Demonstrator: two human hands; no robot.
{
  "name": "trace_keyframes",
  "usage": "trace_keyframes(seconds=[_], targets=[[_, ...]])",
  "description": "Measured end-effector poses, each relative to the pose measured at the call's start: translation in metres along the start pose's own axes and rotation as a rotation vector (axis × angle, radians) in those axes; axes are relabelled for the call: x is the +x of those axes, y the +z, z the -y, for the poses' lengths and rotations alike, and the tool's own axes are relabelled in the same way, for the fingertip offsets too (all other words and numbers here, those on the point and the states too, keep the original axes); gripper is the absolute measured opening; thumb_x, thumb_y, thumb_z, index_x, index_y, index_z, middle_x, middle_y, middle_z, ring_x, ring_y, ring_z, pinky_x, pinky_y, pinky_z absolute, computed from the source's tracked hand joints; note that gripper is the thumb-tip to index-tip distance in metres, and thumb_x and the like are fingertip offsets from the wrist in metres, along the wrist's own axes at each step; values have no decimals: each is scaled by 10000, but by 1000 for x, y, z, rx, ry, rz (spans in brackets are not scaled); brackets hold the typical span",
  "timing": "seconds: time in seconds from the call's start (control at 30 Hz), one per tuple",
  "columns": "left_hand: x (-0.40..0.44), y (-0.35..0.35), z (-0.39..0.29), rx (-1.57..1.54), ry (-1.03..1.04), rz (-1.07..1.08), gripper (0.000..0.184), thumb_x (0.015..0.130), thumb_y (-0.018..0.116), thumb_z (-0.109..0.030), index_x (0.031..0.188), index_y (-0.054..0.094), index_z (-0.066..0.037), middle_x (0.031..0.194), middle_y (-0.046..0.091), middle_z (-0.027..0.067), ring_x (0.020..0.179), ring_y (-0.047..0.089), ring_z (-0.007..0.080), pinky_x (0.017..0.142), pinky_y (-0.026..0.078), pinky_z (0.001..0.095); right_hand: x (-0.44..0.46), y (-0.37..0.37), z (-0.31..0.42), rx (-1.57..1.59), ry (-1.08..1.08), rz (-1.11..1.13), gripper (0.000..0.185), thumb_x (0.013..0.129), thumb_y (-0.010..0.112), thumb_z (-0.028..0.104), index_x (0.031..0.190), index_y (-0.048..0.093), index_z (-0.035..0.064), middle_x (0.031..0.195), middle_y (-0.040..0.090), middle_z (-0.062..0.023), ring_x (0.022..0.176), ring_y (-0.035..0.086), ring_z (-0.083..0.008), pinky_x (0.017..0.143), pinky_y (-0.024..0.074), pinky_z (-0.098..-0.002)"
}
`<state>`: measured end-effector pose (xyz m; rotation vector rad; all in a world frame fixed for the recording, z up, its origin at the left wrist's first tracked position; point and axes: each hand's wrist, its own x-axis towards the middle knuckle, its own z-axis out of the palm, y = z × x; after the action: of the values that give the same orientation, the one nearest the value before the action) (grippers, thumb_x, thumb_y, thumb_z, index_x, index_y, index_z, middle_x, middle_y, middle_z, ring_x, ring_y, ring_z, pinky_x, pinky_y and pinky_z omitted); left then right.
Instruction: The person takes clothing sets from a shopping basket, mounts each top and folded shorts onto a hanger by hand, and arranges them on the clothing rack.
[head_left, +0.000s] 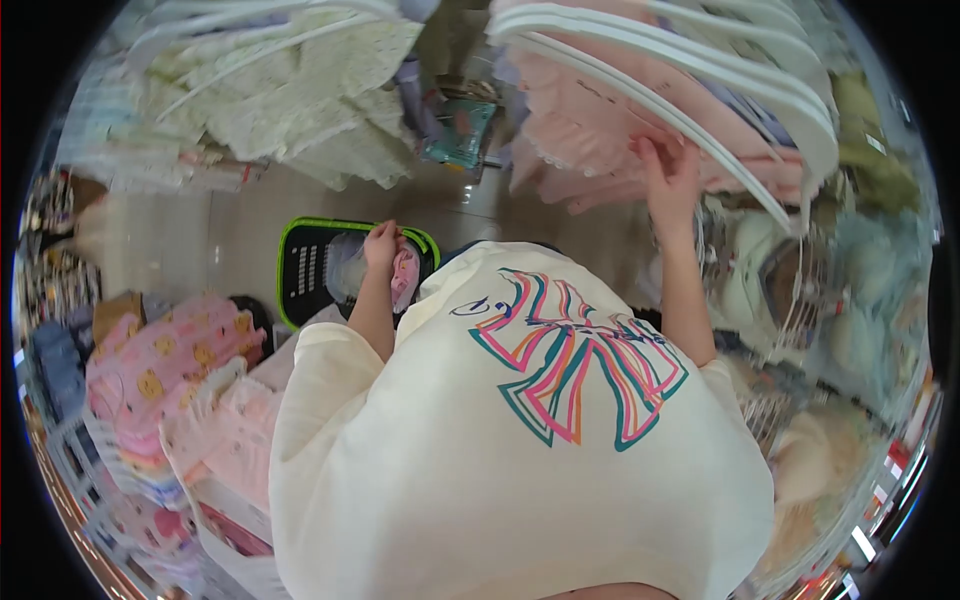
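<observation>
My left hand (382, 245) is closed round the green handle of a black shopping basket (303, 270), which hangs low at my left side. Inside the basket lie a clear plastic item (345, 268) and something pink (405, 272). Up at the right, my right hand (668, 175) is at a pale pink garment (580, 120) on a white hanger (650, 105). Its fingers are bent against the cloth and seem to pinch it; the fingertips are partly lost in the fabric.
Pale green patterned clothes (300, 100) hang at the upper left. Pink printed garments (170, 370) are on the left, and bras (760, 260) hang on a rack at the right. A teal package (462, 130) hangs between the racks above a shiny floor (470, 205).
</observation>
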<state>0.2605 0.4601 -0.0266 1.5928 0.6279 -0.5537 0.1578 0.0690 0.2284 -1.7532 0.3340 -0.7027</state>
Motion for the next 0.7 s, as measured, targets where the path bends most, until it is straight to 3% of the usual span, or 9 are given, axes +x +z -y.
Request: trace_keyframes(seconds=[0.1, 0.23, 0.33, 0.4, 0.6, 0.7], targets=[[-14, 3, -16, -115, 172, -63, 209, 861, 573, -198, 989, 586, -33, 796, 625, 52, 564, 553, 93, 482, 429, 211, 10, 4, -1, -90, -60, 88, 206, 874, 517, 39, 1060, 473, -38, 936, 613, -103, 842, 610, -163, 745, 486, -261], [-48, -25, -11, -419, 331, -473, 159, 862, 560, -166, 934, 577, -25, 773, 630, 63, 543, 533, 93, 479, 420, 211, 24, 5, -26, 16, -39, 215, 202, 880, 505, 30, 1070, 482, -35, 919, 604, -99, 799, 599, -145, 726, 474, -247], [-101, -72, -24, -487, 505, -812, 154, 875, 535, -163, 851, 537, -10, 690, 617, 94, 537, 540, 104, 486, 433, 221, 29, 9, -27, 64, -66, 294, 240, 885, 493, 25, 1120, 482, -18, 895, 606, -100, 756, 590, -133, 710, 470, -236], [-153, -98, -41, -491, 655, -983, 168, 882, 518, -163, 876, 555, 1, 713, 625, 94, 554, 548, 124, 532, 448, 248, 28, 11, -15, 130, -63, 320, 232, 882, 495, 20, 1110, 497, -23, 876, 606, -91, 739, 581, -123, 695, 464, -227], [-334, -138, -86, 506, 797, -1910, 260, 779, 584, -130, 967, 556, 48, 920, 593, 164, 843, 565, 266, 758, 443, 357, 19, -1, -26, 145, -40, 520, 196, 873, 483, -25, 1064, 525, -39, 872, 582, -90, 751, 558, -121, 692, 455, -232], [-405, -160, -78, 815, 691, -2294, 360, 708, 595, -138, 1007, 541, 55, 993, 555, 192, 939, 527, 320, 840, 400, 404, 13, -5, -35, 142, -73, 621, 177, 884, 484, 5, 1047, 552, -11, 871, 604, -76, 747, 569, -102, 682, 455, -212]])
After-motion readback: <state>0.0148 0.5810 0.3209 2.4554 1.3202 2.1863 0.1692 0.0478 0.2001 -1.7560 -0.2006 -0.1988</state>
